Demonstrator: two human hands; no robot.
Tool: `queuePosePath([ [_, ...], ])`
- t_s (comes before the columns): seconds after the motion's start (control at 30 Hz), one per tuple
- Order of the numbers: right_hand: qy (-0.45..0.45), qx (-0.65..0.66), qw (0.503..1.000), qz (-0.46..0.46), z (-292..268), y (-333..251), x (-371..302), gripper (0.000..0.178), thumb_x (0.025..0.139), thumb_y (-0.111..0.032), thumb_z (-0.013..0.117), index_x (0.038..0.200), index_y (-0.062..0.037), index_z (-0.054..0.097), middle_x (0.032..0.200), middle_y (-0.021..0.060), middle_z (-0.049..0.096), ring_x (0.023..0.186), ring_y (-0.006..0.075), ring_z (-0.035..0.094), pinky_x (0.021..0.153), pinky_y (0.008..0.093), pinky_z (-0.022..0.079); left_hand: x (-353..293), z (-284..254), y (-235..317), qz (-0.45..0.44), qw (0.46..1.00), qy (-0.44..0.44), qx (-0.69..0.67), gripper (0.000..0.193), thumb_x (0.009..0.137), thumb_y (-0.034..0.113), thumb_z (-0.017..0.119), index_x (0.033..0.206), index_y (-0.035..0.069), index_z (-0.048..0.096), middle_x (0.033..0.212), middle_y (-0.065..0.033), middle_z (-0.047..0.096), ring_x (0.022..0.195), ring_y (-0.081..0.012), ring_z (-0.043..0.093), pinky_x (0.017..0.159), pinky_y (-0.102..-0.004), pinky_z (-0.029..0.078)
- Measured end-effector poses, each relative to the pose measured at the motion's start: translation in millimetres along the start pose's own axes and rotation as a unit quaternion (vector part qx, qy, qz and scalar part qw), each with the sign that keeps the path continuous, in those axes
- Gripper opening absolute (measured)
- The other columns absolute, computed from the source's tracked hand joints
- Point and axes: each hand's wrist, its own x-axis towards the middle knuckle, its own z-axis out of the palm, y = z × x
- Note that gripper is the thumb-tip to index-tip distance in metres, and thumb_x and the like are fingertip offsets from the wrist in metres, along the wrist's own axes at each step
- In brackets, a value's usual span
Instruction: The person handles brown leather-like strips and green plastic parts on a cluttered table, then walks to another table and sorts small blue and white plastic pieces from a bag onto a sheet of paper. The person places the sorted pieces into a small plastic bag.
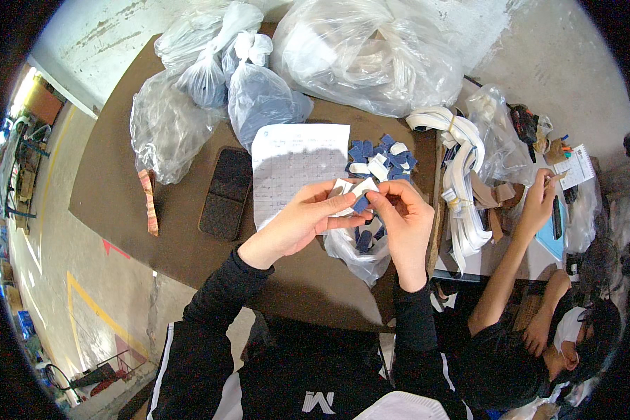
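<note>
Above the table (280, 294), my two hands meet over a small white and blue fabric tab (362, 196). My left hand (294, 220) is closed on its white part, with the thumb on top. The fingers of my right hand (407, 217) pinch the right side, next to the blue part. Just beyond my hands lies a loose pile of blue and white tabs (385, 159). Beneath them an opened clear plastic bag (360, 269) contains more such tabs, partly hidden by my hands. A sheet of lined paper (297, 143) with writing lies behind my left hand.
A dark phone or wallet case (225, 194) and a patterned strip (149, 203) lie at the left. Knotted plastic bags (259, 101) and a large clear bag (371, 56) fill the back. Bundled white strips (465, 203) lie right. A co-worker's arm (514, 252) reaches in beside them.
</note>
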Motion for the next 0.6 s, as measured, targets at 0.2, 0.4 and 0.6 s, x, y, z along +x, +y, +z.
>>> queuePosePath([
  [0.2,-0.025,0.034,0.999,0.026,0,2,1,0.023,0.085,0.002,0.068,0.108,0.0031,0.068,0.086,-0.0002,0.061,0.076,0.0055,0.055,0.069,0.019,0.045,4,-12,-5,0.037,0.981,0.081,0.172,0.031,0.092,0.004,0.061,0.121,-0.005,0.058,0.117,-0.011,0.063,0.101,-0.0175,0.064,0.093,-0.034,0.053],
  [0.4,-0.024,0.048,0.996,0.068,1,3,0,0.026,0.082,0.002,0.071,0.107,-0.0002,0.069,0.079,-0.0023,0.061,0.071,0.005,0.053,0.065,0.0191,0.043,5,-10,-4,0.12,0.951,0.056,0.281,0.032,0.089,0.003,0.065,0.12,-0.001,0.061,0.113,-0.0074,0.064,0.099,-0.0114,0.062,0.089,-0.0287,0.052],
  [0.6,-0.02,0.087,0.995,0.052,2,2,2,0.022,0.081,0.001,0.072,0.103,-0.0003,0.07,0.077,-0.0015,0.061,0.07,0.0052,0.053,0.064,0.0201,0.043,1,-3,1,0.036,0.994,0.073,0.078,0.032,0.091,0.007,0.063,0.122,0.0,0.061,0.11,-0.0058,0.065,0.098,-0.0115,0.062,0.086,-0.0266,0.052],
])
